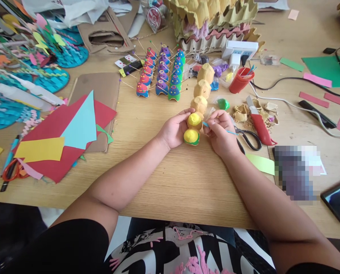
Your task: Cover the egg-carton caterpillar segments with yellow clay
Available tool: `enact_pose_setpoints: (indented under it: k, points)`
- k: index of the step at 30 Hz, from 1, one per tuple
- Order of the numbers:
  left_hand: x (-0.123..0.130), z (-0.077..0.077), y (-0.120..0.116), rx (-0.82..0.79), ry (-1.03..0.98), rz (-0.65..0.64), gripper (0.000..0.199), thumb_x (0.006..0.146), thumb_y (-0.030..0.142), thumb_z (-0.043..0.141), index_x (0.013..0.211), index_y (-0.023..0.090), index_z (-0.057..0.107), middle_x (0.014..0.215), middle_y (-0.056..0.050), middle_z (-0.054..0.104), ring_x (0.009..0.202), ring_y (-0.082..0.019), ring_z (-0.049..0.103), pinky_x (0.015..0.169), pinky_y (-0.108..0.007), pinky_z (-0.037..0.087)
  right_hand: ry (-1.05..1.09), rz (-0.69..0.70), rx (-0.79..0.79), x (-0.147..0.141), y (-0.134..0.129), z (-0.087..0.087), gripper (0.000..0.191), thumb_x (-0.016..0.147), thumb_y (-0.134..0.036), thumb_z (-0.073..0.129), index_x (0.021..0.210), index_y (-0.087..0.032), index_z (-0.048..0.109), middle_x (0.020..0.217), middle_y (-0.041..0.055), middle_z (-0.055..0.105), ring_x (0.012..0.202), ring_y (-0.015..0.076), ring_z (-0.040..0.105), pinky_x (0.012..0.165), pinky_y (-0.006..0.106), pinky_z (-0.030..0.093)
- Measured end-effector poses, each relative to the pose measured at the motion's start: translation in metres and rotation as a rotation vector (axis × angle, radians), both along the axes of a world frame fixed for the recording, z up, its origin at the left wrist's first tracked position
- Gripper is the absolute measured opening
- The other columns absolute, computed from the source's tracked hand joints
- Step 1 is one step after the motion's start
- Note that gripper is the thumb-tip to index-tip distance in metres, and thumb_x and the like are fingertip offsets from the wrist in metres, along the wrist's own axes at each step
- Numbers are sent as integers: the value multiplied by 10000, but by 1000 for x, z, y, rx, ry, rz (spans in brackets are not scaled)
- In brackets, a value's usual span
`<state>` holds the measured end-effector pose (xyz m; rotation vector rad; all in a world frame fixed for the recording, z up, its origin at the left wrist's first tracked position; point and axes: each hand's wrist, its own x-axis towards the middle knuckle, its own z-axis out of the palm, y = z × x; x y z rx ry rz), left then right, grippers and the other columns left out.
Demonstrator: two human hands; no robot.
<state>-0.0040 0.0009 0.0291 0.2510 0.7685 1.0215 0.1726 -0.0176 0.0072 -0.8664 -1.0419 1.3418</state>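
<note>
A strip of egg carton (200,104) stretches away from me over the table, its bumps pointing up. Yellow modelling clay (191,135) caps the two nearest bumps, and green clay rims the lower edge of the nearest one. The farther bumps are bare tan pulp. My left hand (174,128) grips the strip's left side near this end. On the other side, my right hand (223,133) pinches a thin blue stick (231,133), its tip close to the second bump. Whether the tip touches the clay I cannot tell.
Three painted carton caterpillars (162,74) stand behind the strip. Right of it are a red cup (240,80), green clay (223,104), black scissors (250,139) and a red-handled knife (259,121). Coloured paper (78,125) lies left; stacked egg trays (210,23) rise at the back.
</note>
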Motion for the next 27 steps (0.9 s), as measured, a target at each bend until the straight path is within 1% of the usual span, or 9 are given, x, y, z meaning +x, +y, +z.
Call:
enact_pose_setpoints:
  k: [3, 5, 7, 12, 14, 17, 19, 23, 27]
  points:
    - [0, 1, 0, 3, -12, -11, 288, 1182, 202, 561, 986, 204, 771, 877, -14, 836, 776, -168, 789, 840, -295, 625, -42, 43, 19, -3, -2, 0, 626, 774, -664, 1101, 943, -303, 618, 783, -74, 642, 670, 134, 597, 676, 286, 532]
    - [-1, 1, 0, 2, -28, -30, 313, 1201, 253, 562, 980, 203, 778, 885, -20, 846, 789, -176, 801, 913, -313, 651, -83, 55, 51, -4, -2, -1, 650, 772, -734, 1092, 937, -303, 633, 797, -63, 665, 696, 147, 617, 702, 305, 560]
    - [-3, 1, 0, 1, -40, -43, 329, 1210, 280, 571, 971, 201, 783, 896, -27, 857, 800, -180, 816, 948, -321, 665, -124, 41, 77, -4, 0, -3, 675, 765, -794, 1079, 927, -299, 650, 803, -53, 677, 717, 153, 620, 712, 313, 559]
    - [-7, -6, 3, 14, -38, -48, 256, 1174, 332, 691, 979, 216, 809, 891, -23, 859, 810, -197, 836, 886, -324, 667, -231, -71, 79, -2, 3, -6, 758, 692, -903, 1059, 900, -291, 664, 824, -41, 677, 742, 161, 596, 722, 334, 551]
    - [-8, -9, 4, 26, -32, -55, 234, 1157, 358, 726, 988, 223, 816, 900, -23, 866, 842, -209, 850, 882, -331, 670, -277, -104, 54, -1, 4, -6, 752, 714, -908, 1043, 880, -285, 657, 797, -41, 653, 710, 153, 552, 671, 322, 503]
    - [-10, -13, 5, 37, -28, -58, 240, 1155, 373, 730, 990, 225, 820, 917, -29, 877, 894, -220, 868, 903, -338, 681, -286, -111, 35, -1, 2, -4, 756, 721, -906, 1039, 848, -280, 635, 741, -51, 595, 668, 138, 489, 618, 303, 420]
    - [-10, -13, 5, 37, -28, -51, 243, 1157, 374, 732, 991, 223, 823, 926, -31, 881, 915, -219, 873, 920, -338, 683, -286, -111, 53, -2, 1, -2, 761, 719, -917, 1033, 850, -281, 637, 747, -49, 596, 682, 142, 505, 639, 310, 444]
    - [-9, -11, 4, 31, -28, -40, 251, 1163, 368, 733, 984, 216, 823, 932, -26, 877, 909, -206, 865, 926, -326, 673, -326, -95, 103, -3, -2, 1, 777, 736, -984, 975, 855, -282, 663, 790, -29, 644, 730, 163, 575, 706, 339, 541]
    - [-7, -7, 3, 19, -37, -40, 294, 1190, 322, 663, 964, 206, 810, 916, -26, 868, 837, -182, 835, 874, -304, 657, -361, -93, 114, -3, -2, 2, 753, 750, -958, 986, 845, -276, 682, 790, -22, 659, 740, 169, 592, 711, 340, 561]
